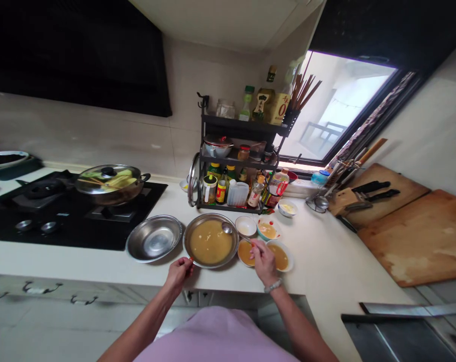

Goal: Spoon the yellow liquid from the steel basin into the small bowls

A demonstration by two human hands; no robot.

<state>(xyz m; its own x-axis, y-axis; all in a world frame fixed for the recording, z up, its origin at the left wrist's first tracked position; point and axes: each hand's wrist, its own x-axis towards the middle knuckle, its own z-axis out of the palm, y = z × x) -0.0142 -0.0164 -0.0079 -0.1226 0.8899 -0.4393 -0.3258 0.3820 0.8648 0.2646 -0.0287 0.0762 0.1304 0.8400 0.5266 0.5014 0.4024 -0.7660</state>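
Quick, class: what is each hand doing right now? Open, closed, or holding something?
Left hand: closed on the near rim of the full steel bowl.
Right hand: closed on the handle of the ladle.

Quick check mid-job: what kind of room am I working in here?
Most likely a home kitchen. A gas hob carries a lidded pan, a condiment rack of bottles and jars stands by the window, and a knife block and wooden cutting boards sit on the counter.

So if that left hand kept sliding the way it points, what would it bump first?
The left hand points at the steel bowl of yellow liquid; it seems to touch the near rim, though depth is unclear.
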